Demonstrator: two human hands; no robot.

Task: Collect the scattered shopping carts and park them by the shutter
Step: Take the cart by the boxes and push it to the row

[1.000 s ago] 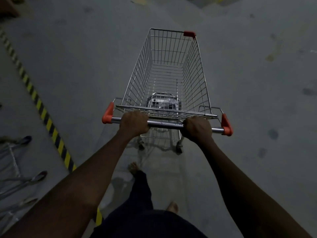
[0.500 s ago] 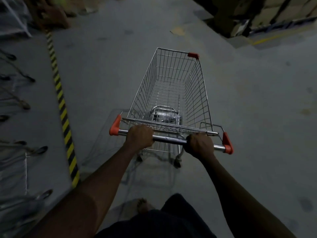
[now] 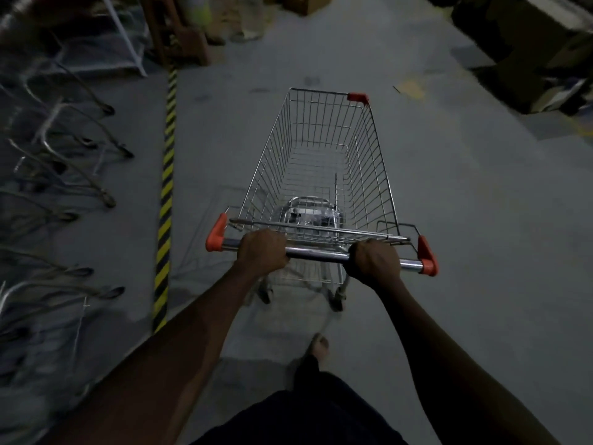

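Head view: both my hands are curled tight round the handle bar (image 3: pixel 317 253) of the shopping cart (image 3: pixel 321 130), as they were half a second ago. My left hand (image 3: pixel 263 252) sits near the left orange end cap (image 3: pixel 216 232); my right hand (image 3: pixel 375 261) sits just inside the right cap (image 3: pixel 428 256). The cart stands straight ahead of me on the grey floor (image 3: pixel 465 220), its basket pointing away, with the folded seat flap (image 3: pixel 309 213) lying just behind the bar. More of the far end of the room has come into view since then, and the cart sits lower in the frame. One bare foot (image 3: pixel 319 345) shows below the cart, further right than the foot seen before. The yellow-and-black striped line (image 3: pixel 167 175) runs along the floor to the left of the cart, now almost upright in the frame. Beyond it lie blurred metal frames (image 3: pixel 64 155), too smeared to tell apart. Dark cardboard boxes (image 3: pixel 529 59) are stacked at the upper right, and more clutter stands at the far end.
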